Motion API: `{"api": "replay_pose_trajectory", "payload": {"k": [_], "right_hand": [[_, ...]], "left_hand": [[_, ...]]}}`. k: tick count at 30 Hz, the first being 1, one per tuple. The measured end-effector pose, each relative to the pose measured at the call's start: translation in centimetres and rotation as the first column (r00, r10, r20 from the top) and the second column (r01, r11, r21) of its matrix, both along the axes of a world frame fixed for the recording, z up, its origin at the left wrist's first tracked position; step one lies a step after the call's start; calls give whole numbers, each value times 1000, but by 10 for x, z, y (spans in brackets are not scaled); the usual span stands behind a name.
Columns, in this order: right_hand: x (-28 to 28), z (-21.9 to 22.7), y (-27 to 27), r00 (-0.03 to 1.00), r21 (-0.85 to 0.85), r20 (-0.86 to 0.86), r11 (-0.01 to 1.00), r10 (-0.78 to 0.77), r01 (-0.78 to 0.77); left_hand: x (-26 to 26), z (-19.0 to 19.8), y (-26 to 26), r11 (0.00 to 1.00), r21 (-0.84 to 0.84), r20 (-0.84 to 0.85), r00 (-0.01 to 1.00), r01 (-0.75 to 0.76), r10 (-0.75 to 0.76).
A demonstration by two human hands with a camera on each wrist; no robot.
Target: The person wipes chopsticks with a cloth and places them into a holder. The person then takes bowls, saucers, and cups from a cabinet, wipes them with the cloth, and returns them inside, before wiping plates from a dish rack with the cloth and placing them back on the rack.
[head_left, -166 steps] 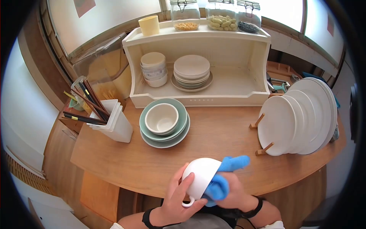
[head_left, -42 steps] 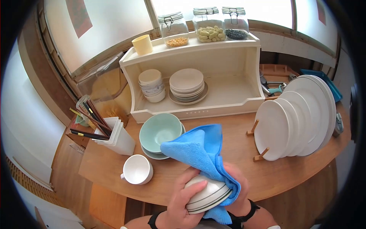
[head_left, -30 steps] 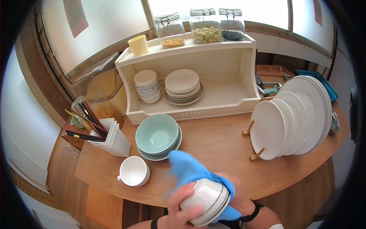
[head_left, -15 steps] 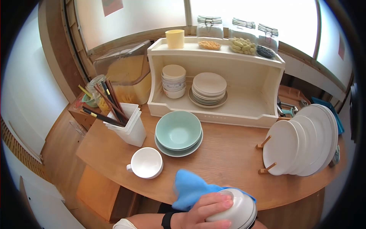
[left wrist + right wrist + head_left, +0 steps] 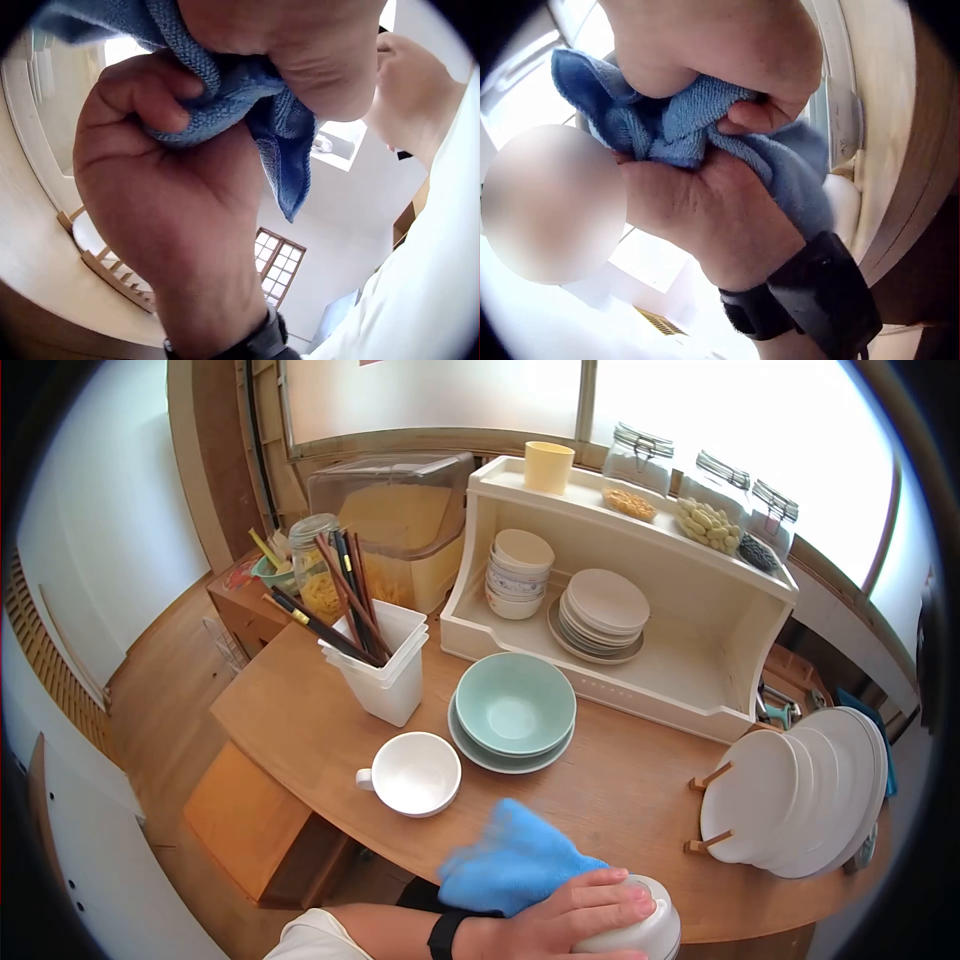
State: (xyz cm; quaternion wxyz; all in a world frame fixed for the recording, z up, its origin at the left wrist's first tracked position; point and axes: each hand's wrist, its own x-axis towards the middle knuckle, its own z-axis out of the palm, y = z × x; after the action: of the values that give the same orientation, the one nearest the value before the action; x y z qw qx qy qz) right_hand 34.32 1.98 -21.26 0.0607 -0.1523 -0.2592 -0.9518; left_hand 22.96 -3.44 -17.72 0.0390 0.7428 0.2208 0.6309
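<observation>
**Hidden and cut-off parts at the near edge of the table**

The bowl point(image 5: 640, 930) is cut by the lower frame edge in the head view; only its upturned base shows under the left hand point(image 5: 570, 920). The right hand point(image 5: 712, 202) is out of sight there, covered by the blue cloth point(image 5: 510, 860) and the bowl. In the left wrist view the bowl is fully hidden behind palm and cloth. A blurred patch covers part of the right wrist view. The plates in the rack point(image 5: 800, 810) overlap, so their count cannot be told.
</observation>
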Motion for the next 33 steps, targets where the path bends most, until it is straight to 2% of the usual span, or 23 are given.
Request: {"api": "replay_pose_trajectory", "payload": {"k": [4, 6, 10, 12, 19, 21, 24, 27, 28, 30, 31, 33], "right_hand": [[-3, -12, 0, 996, -26, -80, 999, 42, -44], [-3, -19, 0, 992, -43, -118, 997, 55, -60], [0, -34, 1, 978, -75, -199, 995, 56, -72], [2, -42, 3, 969, -92, -242, 993, 44, -68], [5, -75, 8, 920, -150, -391, 987, 2, -65], [4, -86, 11, 902, -168, -432, 983, -12, -67], [4, -101, 16, 870, -191, -492, 979, -35, -68], [8, -105, 24, 845, -200, -533, 978, -53, -65], [10, -104, 27, 842, -225, -540, 967, -19, -123], [15, -102, 29, 829, -278, -557, 931, 43, -235], [18, -100, 29, 818, -301, -571, 910, 68, -286], [24, -93, 31, 793, -339, -597, 859, 120, -385]], "left_hand": [[5, 0, 5, 998, 3, 98, 993, -62, 61], [-6, 2, 5, 999, -14, -116, 992, -52, 50], [-5, 9, 5, 998, 45, -79, 996, 37, -34], [4, 5, -3, 997, -52, 71, 996, 55, -51], [4, 1, 1, 999, -32, 123, 992, 23, -19], [-4, 12, -4, 988, -41, -143, 979, -149, 142], [0, 24, -4, 974, -74, -130, 971, -213, 202], [5, 20, -2, 967, -50, -75, 967, -248, 244], [5, 16, -2, 968, -51, -72, 967, -248, 244], [7, 6, -4, 982, 3, 71, 979, -191, 190], [12, -1, -9, 983, 1, 69, 981, -184, 183], [21, -10, -20, 997, -3, 137, 987, -81, 80]]}}
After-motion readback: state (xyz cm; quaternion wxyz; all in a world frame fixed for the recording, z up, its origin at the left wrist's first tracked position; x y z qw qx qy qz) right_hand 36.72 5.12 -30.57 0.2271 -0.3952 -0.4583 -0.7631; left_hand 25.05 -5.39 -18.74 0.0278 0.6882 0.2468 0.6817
